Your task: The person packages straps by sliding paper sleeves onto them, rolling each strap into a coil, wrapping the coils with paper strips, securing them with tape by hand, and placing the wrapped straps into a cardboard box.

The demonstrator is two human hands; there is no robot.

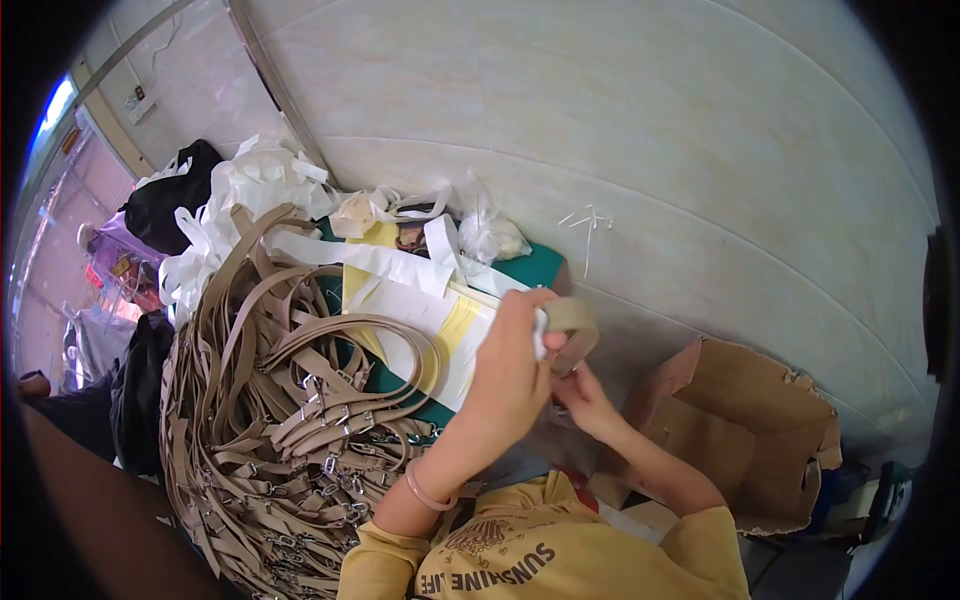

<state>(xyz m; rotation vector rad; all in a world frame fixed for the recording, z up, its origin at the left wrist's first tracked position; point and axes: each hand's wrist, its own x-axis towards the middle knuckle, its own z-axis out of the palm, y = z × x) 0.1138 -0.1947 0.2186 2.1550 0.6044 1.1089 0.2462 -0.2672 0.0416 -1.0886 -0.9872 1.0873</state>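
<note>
A roll of tan tape is gripped in my left hand, raised above the right edge of the work surface. Something small and white shows between the fingers and the roll. Just below the roll is my right hand, with its fingers drawn together close to the tape's lower side; what they pinch is hidden. Beside my left forearm lies a large heap of beige straps with metal buckles. White and yellow paper sheets lie behind that hand, on a green mat.
An open cardboard box stands at the right. White plastic bags and a black bag are piled at the back left. A clear bag with white contents rests against the tiled wall. White ties hang on the wall.
</note>
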